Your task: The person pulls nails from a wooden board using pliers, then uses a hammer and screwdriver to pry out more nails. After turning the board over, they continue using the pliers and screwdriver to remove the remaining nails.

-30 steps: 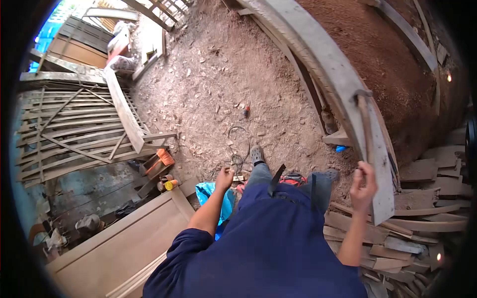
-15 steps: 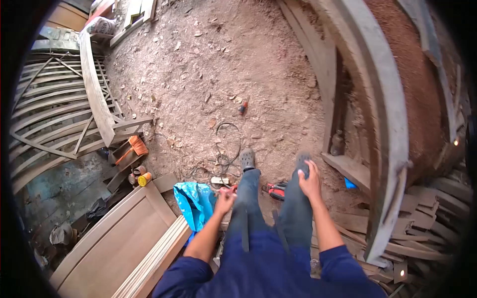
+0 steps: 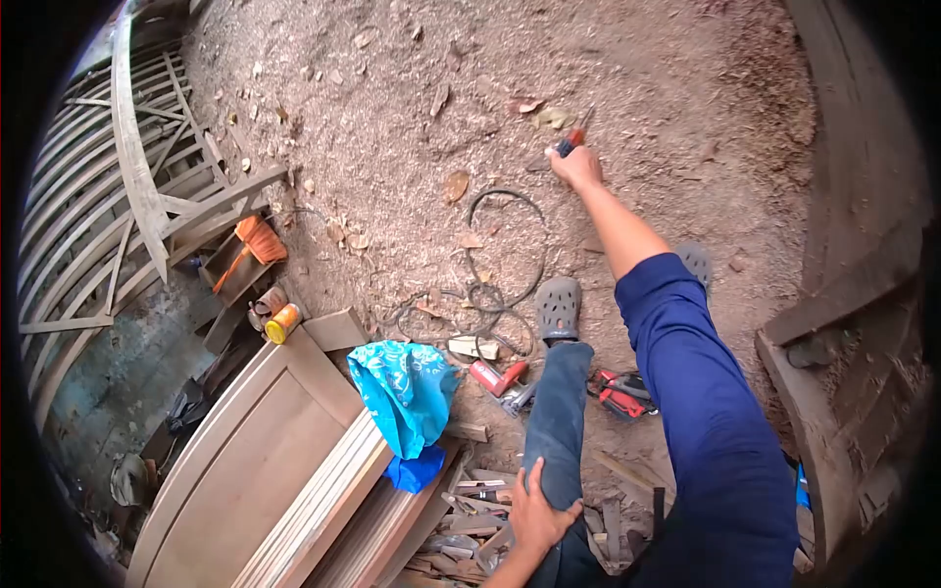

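My right hand (image 3: pixel 578 169) reaches far forward to the ground, its fingers closed round the rear of a screwdriver (image 3: pixel 570 143) with a red and black handle. The thin shaft points away from me, over the sawdust near some dry leaves. My left hand (image 3: pixel 537 517) rests on my left leg near the knee, fingers spread, holding nothing. A red power tool (image 3: pixel 498 376) lies on the ground by my left foot. Between my legs sits another red and black tool (image 3: pixel 625 394), partly hidden by my right sleeve.
A black cable (image 3: pixel 542 240) loops over the sawdust ground. On the left are a turquoise cloth bag (image 3: pixel 407 392), a wooden panel (image 3: pixel 255 470), a yellow can (image 3: pixel 283 323) and an orange brush (image 3: pixel 261 240). Curved slats (image 3: pixel 88 186) stand behind, heavy timber (image 3: pixel 799 431) at right.
I have bent forward and stretched my right hand from beside my knee to the screwdriver, now gripped. My left hand has moved back from near the bag onto my leg.
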Demonstrator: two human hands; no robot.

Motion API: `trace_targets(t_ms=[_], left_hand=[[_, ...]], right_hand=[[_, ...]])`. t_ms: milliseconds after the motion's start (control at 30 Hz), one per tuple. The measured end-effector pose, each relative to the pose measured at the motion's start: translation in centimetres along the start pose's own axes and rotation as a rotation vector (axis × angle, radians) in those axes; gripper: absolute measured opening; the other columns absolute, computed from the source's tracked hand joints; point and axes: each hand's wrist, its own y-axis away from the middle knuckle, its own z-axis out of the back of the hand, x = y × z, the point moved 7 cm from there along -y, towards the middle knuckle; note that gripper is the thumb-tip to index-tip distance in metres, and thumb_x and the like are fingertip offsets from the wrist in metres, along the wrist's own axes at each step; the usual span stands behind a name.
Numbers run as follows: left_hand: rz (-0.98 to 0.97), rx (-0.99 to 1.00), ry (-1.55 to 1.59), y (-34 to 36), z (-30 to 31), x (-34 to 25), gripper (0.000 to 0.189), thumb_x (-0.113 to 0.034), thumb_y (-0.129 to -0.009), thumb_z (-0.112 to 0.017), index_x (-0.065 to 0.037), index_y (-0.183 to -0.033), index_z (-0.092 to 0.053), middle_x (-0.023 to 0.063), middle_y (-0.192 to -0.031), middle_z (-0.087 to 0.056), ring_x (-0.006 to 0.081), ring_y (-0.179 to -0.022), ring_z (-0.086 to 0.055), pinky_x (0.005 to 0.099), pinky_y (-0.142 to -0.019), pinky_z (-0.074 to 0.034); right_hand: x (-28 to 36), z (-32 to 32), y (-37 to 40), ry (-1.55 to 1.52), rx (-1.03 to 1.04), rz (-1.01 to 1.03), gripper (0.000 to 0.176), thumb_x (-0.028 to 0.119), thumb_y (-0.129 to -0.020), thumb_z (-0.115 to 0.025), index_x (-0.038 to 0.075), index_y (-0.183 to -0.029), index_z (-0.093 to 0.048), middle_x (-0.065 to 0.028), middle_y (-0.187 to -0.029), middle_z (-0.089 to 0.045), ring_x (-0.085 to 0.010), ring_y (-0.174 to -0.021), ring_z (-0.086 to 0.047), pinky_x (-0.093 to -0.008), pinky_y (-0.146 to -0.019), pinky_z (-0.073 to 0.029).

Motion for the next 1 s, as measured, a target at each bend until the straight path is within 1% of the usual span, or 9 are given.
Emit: trace_targets(t_ms=[367,433,533,567,600,667,767,933,1000], left_hand=[[-0.029,0.010,0.012,-0.9,1.4,0.3,0.107,-0.046,-0.066,-0.089,-0.021,-0.154,-0.033,0.0229,-0.151,-0.041,0.0409,-0.136,-0.047,0.0490,-0.108,-0.045],[-0.035,0.020,0.010,-0.9,1.4,0.3,0.107,-0.046,-0.066,-0.088,-0.022,-0.154,-0.033,0.0233,-0.151,-0.041,0.0409,-0.137,-0.047,0.0489,-0.108,-0.045],[-0.053,0.031,-0.016,-0.8,1.2,0.5,0.106,-0.046,-0.067,-0.088,-0.023,-0.154,-0.033,0.0240,-0.152,-0.040,0.0405,-0.137,-0.046,0.0485,-0.108,-0.045],[-0.062,0.020,-0.026,-0.8,1.2,0.6,0.106,-0.047,-0.067,-0.087,-0.023,-0.155,-0.033,0.0243,-0.152,-0.040,0.0402,-0.138,-0.046,0.0484,-0.109,-0.044],[-0.113,0.005,-0.012,-0.8,1.6,0.2,0.106,-0.047,-0.067,-0.087,-0.023,-0.155,-0.033,0.0243,-0.152,-0.040,0.0402,-0.138,-0.046,0.0484,-0.109,-0.044],[-0.125,0.057,0.022,-0.4,1.5,0.9,0.109,-0.046,-0.068,-0.086,-0.021,-0.157,-0.028,0.0290,-0.157,-0.031,0.0444,-0.141,-0.041,0.0516,-0.113,-0.039],[-0.746,-0.407,-0.131,2.7,5.0,-2.9,0.112,-0.045,-0.070,-0.080,0.002,-0.155,-0.024,0.0314,-0.159,-0.026,0.0510,-0.147,-0.025,0.0618,-0.121,-0.016],[-1.451,-0.665,-0.119,20.1,14.5,-11.9,0.097,-0.043,-0.074,-0.079,-0.004,-0.151,-0.036,0.0268,-0.155,-0.036,0.0480,-0.144,-0.031,0.0628,-0.119,-0.018],[-1.722,-0.500,-0.276,23.8,14.5,-13.9,0.088,-0.041,-0.075,-0.078,-0.006,-0.147,-0.043,0.0223,-0.147,-0.046,0.0432,-0.140,-0.040,0.0607,-0.118,-0.023]], right_hand=[[-2.0,5.4,2.2,0.102,-0.237,-0.012,0.053,0.049,-0.077,-0.066,0.001,-0.098,-0.077,-0.0244,-0.101,-0.074,-0.0374,-0.099,-0.072,-0.0432,-0.089,-0.057],[-3.2,6.1,3.4,0.078,-0.006,-0.021,0.070,0.059,-0.077,-0.068,-0.002,-0.111,-0.073,-0.0276,-0.120,-0.069,-0.0387,-0.112,-0.068,-0.0435,-0.095,-0.055],[-5.1,7.0,8.9,0.025,0.049,-0.020,0.081,0.071,-0.086,-0.052,-0.006,-0.091,-0.076,-0.0264,-0.088,-0.073,-0.0357,-0.091,-0.074,-0.0444,-0.080,-0.059],[-6.4,6.0,10.8,0.141,0.076,0.043,0.086,0.077,-0.093,-0.034,0.006,-0.063,-0.073,-0.0120,-0.057,-0.066,-0.0248,-0.067,-0.072,-0.0392,-0.069,-0.057],[-6.2,6.6,16.2,0.123,0.281,-0.115,0.064,0.064,-0.094,-0.050,0.008,-0.073,-0.072,-0.0101,-0.063,-0.068,-0.0234,-0.070,-0.072,-0.0387,-0.070,-0.057],[-12.0,2.2,20.7,0.283,0.522,0.192,0.030,0.035,-0.077,-0.072,0.013,-0.094,-0.061,-0.0059,-0.081,-0.073,-0.0193,-0.074,-0.071,-0.0399,-0.066,-0.056],[-8.9,10.9,41.8,-0.173,0.458,0.041,0.038,0.037,-0.092,-0.059,0.006,-0.083,-0.079,-0.0069,-0.074,-0.074,-0.0148,-0.060,-0.071,-0.0333,-0.059,-0.059],[-3.2,24.9,67.8,0.079,0.088,0.339,0.041,0.042,-0.079,-0.066,0.002,-0.079,-0.072,-0.0146,-0.066,-0.069,-0.0277,-0.063,-0.071,-0.0400,-0.061,-0.055],[-2.8,27.3,74.2,0.061,-0.111,0.390,0.040,0.040,-0.079,-0.066,0.000,-0.077,-0.070,-0.0162,-0.067,-0.069,-0.0307,-0.064,-0.070,-0.0423,-0.061,-0.054]])
